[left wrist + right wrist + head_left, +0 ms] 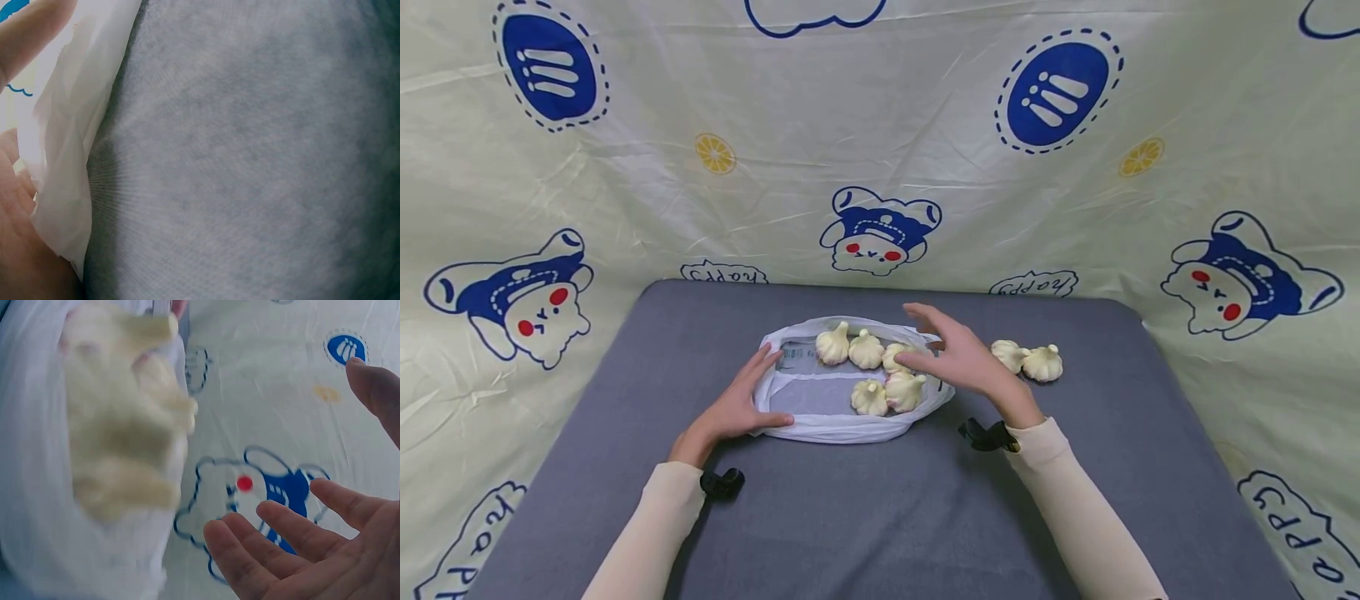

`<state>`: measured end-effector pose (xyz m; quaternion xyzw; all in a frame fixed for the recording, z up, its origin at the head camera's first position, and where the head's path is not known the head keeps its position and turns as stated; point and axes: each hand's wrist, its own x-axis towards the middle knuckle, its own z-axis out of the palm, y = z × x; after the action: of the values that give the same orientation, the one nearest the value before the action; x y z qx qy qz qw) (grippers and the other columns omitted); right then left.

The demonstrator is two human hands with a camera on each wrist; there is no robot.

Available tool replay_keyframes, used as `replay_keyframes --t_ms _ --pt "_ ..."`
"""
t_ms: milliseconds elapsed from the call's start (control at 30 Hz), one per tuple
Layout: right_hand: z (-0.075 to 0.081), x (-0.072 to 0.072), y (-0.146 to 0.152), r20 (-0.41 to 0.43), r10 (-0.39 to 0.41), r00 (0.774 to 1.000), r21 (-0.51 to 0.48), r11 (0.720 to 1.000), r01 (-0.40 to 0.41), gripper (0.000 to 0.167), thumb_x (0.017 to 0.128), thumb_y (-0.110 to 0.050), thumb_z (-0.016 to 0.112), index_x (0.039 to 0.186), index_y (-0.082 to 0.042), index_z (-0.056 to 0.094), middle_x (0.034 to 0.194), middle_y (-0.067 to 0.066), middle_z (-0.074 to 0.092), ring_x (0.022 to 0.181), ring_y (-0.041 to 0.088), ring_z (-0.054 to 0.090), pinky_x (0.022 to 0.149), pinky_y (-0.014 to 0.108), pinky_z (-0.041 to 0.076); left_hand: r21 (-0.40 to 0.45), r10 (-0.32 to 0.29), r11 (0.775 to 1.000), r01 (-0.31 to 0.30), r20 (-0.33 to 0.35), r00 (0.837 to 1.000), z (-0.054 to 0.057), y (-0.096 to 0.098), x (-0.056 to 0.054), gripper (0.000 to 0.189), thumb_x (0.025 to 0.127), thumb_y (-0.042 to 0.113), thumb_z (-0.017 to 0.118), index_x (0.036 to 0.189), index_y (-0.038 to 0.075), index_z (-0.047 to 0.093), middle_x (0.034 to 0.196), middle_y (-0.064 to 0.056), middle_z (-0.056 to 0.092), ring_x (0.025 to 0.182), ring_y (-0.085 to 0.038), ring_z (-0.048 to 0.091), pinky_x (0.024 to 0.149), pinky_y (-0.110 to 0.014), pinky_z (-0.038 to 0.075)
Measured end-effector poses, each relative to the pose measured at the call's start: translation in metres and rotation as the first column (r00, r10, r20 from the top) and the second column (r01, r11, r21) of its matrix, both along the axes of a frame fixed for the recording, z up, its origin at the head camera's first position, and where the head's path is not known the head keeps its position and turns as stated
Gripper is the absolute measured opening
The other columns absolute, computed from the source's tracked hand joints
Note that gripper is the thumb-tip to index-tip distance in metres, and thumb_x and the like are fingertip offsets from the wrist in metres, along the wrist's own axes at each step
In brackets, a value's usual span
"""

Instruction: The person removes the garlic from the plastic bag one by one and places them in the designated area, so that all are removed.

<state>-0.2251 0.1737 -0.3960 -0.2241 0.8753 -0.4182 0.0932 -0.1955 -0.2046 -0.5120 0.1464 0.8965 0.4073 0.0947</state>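
A white plastic bag [842, 429] lies on the table with its mouth spread wide. Several garlic bulbs [867, 350] sit inside, grouped toward its middle and right. My left hand [741, 404] rests at the bag's left end, thumb along the front rim and fingers along the back. In the left wrist view, the white plastic [69, 137] hangs beside the hand. Over the bag's right end, my right hand [958, 354] is spread with fingers apart, partly covering one bulb in the head view. Its palm and fingers [300, 534] hold nothing in the right wrist view.
Two more garlic bulbs [1042, 364] lie together on the grey table cover [880, 517], right of the bag and beyond the right wrist. A pale printed curtain [790, 225] hangs behind the table's back edge. Black straps [722, 483] sit at both wrists.
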Motion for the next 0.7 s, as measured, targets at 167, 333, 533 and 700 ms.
replay_keyframes --t_ms 167,333,533,700 --pt "-0.006 -0.005 -0.023 0.047 0.028 0.999 -0.036 0.999 -0.026 0.080 0.091 -0.049 0.075 0.158 -0.028 0.036 0.160 0.007 0.044 0.142 0.033 0.050 0.111 0.051 0.048 -0.003 0.002 1.000 -0.002 0.000 1.000 -0.001 0.000 0.000 0.112 0.078 0.044 0.088 0.165 0.014 0.023 0.175 -0.009 0.004 0.159 -0.041 0.006 0.121 -0.071 0.015" --pt "-0.008 -0.011 -0.041 0.070 0.066 0.995 -0.048 0.997 -0.062 0.081 0.091 -0.048 0.075 0.159 -0.025 0.036 0.158 0.013 0.046 0.141 0.037 0.051 0.110 0.053 0.048 -0.004 0.001 1.000 -0.001 0.001 1.000 0.001 0.001 0.000 0.112 0.078 0.044 0.088 0.165 0.014 0.023 0.175 -0.009 0.004 0.159 -0.041 0.006 0.121 -0.071 0.014" --pt "-0.012 -0.016 -0.059 0.086 0.105 0.991 0.035 0.993 -0.109 0.085 0.091 -0.052 0.074 0.160 -0.023 0.034 0.157 0.016 0.047 0.140 0.037 0.052 0.109 0.051 0.049 -0.006 0.001 1.000 -0.001 0.000 1.000 0.000 0.001 0.000 0.112 0.078 0.044 0.087 0.165 0.014 0.023 0.175 -0.010 0.004 0.159 -0.042 0.006 0.121 -0.072 0.015" --pt "-0.019 -0.017 -0.071 0.087 0.156 0.984 0.078 0.984 -0.162 0.088 0.091 -0.053 0.072 0.161 -0.018 0.032 0.159 0.017 0.045 0.140 0.037 0.051 0.108 0.053 0.050 -0.005 0.001 1.000 -0.001 -0.005 1.000 -0.002 0.001 0.000 0.112 0.078 0.044 0.087 0.165 0.014 0.023 0.175 -0.010 0.004 0.159 -0.042 0.006 0.121 -0.072 0.015"
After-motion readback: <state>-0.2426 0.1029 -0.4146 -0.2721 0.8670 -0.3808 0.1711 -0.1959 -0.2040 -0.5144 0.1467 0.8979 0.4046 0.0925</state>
